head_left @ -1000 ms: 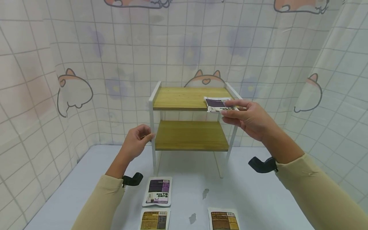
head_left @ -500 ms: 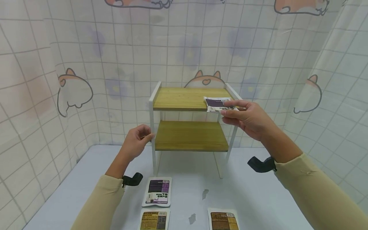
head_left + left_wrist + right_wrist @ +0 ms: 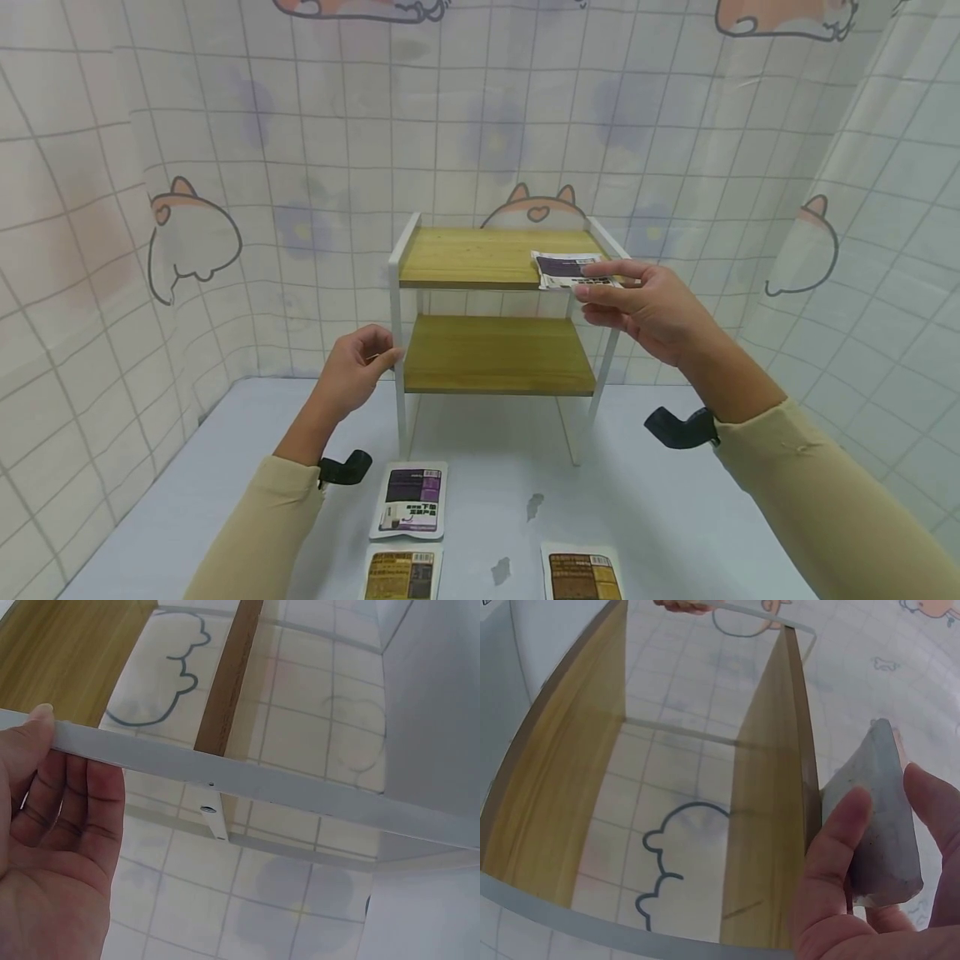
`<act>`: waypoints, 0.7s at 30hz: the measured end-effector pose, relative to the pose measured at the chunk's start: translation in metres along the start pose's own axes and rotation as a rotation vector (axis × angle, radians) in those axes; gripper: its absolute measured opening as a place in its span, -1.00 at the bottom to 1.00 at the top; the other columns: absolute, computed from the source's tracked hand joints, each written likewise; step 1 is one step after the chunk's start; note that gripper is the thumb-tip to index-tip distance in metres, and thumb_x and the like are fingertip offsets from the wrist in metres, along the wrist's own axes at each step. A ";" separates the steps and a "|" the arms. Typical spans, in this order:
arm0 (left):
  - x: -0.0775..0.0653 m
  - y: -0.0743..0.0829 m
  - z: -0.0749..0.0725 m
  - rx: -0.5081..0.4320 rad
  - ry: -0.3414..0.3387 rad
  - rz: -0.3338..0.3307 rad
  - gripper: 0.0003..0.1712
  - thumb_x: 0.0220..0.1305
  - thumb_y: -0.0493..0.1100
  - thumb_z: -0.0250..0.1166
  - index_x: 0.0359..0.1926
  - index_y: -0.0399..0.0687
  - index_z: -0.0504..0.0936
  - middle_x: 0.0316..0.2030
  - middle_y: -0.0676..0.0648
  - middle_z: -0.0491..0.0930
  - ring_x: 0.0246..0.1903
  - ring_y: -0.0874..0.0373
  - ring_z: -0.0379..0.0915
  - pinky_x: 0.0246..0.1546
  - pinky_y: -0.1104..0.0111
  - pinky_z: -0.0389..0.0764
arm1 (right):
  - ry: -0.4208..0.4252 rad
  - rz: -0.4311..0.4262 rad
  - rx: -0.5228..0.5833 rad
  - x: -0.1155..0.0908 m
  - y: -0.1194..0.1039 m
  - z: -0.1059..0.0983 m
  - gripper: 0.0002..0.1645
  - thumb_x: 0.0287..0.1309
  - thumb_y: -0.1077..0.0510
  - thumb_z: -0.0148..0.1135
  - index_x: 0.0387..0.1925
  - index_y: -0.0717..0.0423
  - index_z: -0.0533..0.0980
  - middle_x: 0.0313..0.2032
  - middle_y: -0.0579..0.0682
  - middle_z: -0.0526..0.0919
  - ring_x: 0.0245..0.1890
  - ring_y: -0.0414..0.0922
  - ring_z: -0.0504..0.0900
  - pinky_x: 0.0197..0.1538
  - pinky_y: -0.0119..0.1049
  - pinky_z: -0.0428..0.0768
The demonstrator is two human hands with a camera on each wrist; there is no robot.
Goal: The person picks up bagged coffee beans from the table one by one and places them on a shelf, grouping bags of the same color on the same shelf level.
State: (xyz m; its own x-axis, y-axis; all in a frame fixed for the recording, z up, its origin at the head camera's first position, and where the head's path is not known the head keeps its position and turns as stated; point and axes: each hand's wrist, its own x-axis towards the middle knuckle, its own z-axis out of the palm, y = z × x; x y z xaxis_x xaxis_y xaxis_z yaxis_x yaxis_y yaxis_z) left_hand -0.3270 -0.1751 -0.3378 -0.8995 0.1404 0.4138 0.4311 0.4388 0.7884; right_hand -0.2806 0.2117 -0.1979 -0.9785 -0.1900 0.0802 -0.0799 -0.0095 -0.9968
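Note:
A two-tier rack with wooden boards and a white frame (image 3: pixel 400 312) stands on the table. My left hand (image 3: pixel 358 371) pinches its left front post (image 3: pixel 161 754) between thumb and curled fingers. At the right front of the upper board (image 3: pixel 472 254), my right hand (image 3: pixel 648 312) holds a purple-and-white packet (image 3: pixel 558 268), thumb beneath and fingers on top. The packet overhangs the board's front edge. In the right wrist view, the packet's pale underside (image 3: pixel 889 832) shows between thumb and fingers, close by the upper board.
On the table (image 3: pixel 300 567) before the rack lie a second purple-and-white packet (image 3: pixel 409 500), a yellow-brown packet (image 3: pixel 402 573) below it, and a brown packet (image 3: pixel 583 573) to the right. A lower board (image 3: pixel 498 354) spans the rack. A patterned grid curtain (image 3: pixel 337 150) hangs behind.

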 end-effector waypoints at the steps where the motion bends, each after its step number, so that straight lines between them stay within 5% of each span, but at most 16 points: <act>1: 0.000 0.000 0.000 -0.001 0.000 -0.002 -0.89 0.47 -0.16 0.27 -0.11 -0.10 0.58 -0.19 -0.13 0.63 -0.11 0.00 0.58 0.06 0.13 0.64 | 0.002 0.000 -0.004 0.000 0.000 0.000 -0.27 0.16 0.13 0.50 0.31 0.25 0.44 0.13 0.12 0.42 -0.27 -0.15 0.76 -0.06 -0.41 0.71; 21: 0.001 0.000 0.000 0.011 -0.001 -0.023 -0.88 0.49 -0.15 0.25 -0.09 -0.11 0.58 -0.16 -0.14 0.63 -0.08 0.00 0.60 0.08 0.14 0.64 | 0.037 0.013 -0.079 0.003 0.002 -0.001 -0.19 0.13 0.04 0.52 0.36 0.21 0.43 0.16 0.09 0.38 -0.24 -0.15 0.71 -0.06 -0.44 0.70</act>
State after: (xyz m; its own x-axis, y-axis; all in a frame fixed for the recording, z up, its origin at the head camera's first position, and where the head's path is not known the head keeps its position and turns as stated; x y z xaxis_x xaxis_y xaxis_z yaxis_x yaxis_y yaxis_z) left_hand -0.3284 -0.1751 -0.3377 -0.9092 0.1313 0.3952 0.4097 0.4517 0.7925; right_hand -0.2837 0.2117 -0.1999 -0.9858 -0.1530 0.0687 -0.0803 0.0704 -0.9943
